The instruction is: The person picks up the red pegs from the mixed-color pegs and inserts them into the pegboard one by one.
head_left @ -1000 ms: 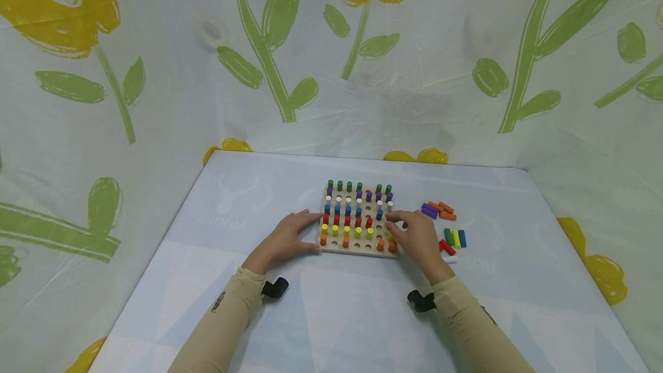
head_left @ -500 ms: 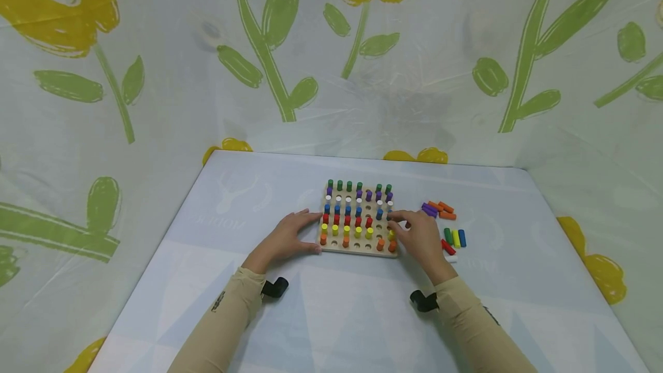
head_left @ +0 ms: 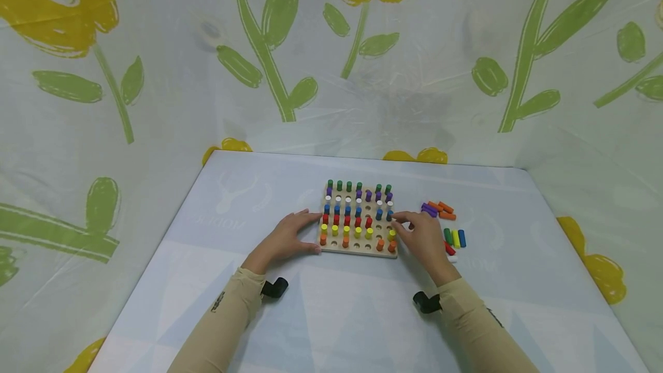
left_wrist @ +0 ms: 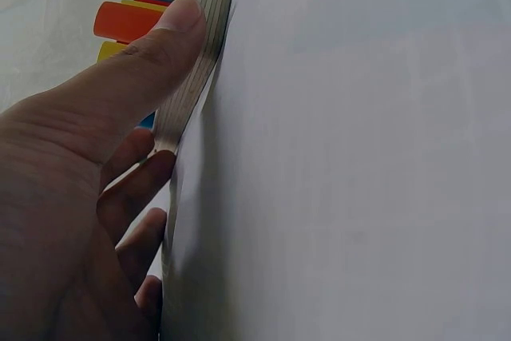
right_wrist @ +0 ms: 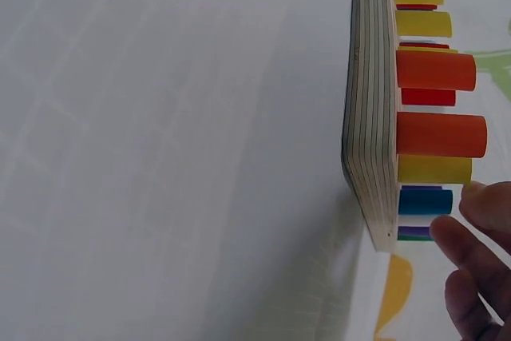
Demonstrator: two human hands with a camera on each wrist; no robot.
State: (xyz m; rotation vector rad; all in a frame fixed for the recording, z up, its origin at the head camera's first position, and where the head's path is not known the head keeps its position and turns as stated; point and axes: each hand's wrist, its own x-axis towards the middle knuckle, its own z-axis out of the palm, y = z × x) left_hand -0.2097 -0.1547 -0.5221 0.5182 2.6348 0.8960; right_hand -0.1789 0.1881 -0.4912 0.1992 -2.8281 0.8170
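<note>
A wooden pegboard (head_left: 383,254) with rows of coloured pegs lies on the table. My left hand (head_left: 286,236) rests at its left side, fingers spread; in the left wrist view the thumb (left_wrist: 152,49) lies along the board's edge. At the right side is my right hand (head_left: 420,240), thumb and index finger parted close to a blue peg (head_left: 389,216) standing at the end of the blue row. The right wrist view shows the same blue peg (right_wrist: 425,201) seated in the board, fingertips just off its top. Nothing shows between those fingers.
Right of the board lie loose pegs: orange pegs (head_left: 448,216), purple pegs (head_left: 429,209), a green peg (head_left: 448,236), a yellow peg (head_left: 456,239) and a blue peg (head_left: 463,238). A red peg (head_left: 449,248) and a white peg (head_left: 452,258) are partly behind the right hand.
My right hand has drawn slightly right and back from the board, leaving a blue peg upright at the right end of the blue row. The left hand stays in place.
</note>
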